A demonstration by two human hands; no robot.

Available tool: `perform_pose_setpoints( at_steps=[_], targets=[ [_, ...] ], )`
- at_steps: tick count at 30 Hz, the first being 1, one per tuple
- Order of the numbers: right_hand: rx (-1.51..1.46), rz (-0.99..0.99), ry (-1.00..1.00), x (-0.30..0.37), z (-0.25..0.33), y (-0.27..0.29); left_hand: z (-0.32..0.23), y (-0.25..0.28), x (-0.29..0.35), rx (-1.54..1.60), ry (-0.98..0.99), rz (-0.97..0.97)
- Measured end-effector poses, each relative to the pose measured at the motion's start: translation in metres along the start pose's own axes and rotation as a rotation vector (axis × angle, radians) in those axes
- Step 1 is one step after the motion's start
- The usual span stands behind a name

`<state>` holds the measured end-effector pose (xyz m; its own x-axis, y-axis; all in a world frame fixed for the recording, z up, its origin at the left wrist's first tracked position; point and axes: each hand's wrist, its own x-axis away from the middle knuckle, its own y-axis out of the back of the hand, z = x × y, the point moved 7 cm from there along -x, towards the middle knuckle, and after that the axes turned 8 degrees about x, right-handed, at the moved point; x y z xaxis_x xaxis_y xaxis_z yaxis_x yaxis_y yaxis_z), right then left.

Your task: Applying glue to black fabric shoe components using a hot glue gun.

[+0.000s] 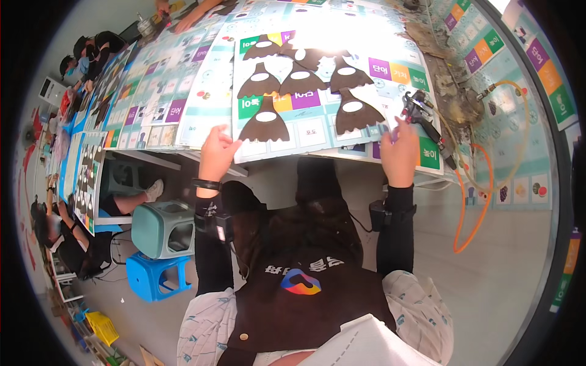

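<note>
At the near left corner of a printed sheet (311,132), our left hand (218,149) pinches the edge between thumb and fingers. Our right hand (400,151) is half curled by its near right edge; we cannot tell whether it grips. Between them, dark fan-shaped pieces (265,128) with white ovals lie over green, orange and purple blocks of white lettering. White lettering and a multicoloured logo (298,290) mark our apron (317,326).

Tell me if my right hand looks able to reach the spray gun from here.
Probably yes: the spray gun lies on the table just right of your right hand, and nothing seems to stand between them.
</note>
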<state>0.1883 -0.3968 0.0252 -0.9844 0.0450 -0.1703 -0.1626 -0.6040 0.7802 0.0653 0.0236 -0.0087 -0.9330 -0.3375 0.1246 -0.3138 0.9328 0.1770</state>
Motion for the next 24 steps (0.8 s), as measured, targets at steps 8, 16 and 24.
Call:
perform_pose_setpoints(
  at_steps=[8,16,24],
  targets=[
    [0.005,0.079,0.609,-0.114,0.165,0.001,-0.099,-0.055,0.017,-0.517,-0.618,-0.241],
    [0.575,0.387,0.774,-0.235,0.185,-0.190,-0.076,-0.091,0.029,-0.600,-0.610,-0.120],
    [0.515,0.250,0.805,-0.225,0.219,-0.132,-0.085,-0.116,0.027,-0.813,-0.810,0.000]
  ],
)
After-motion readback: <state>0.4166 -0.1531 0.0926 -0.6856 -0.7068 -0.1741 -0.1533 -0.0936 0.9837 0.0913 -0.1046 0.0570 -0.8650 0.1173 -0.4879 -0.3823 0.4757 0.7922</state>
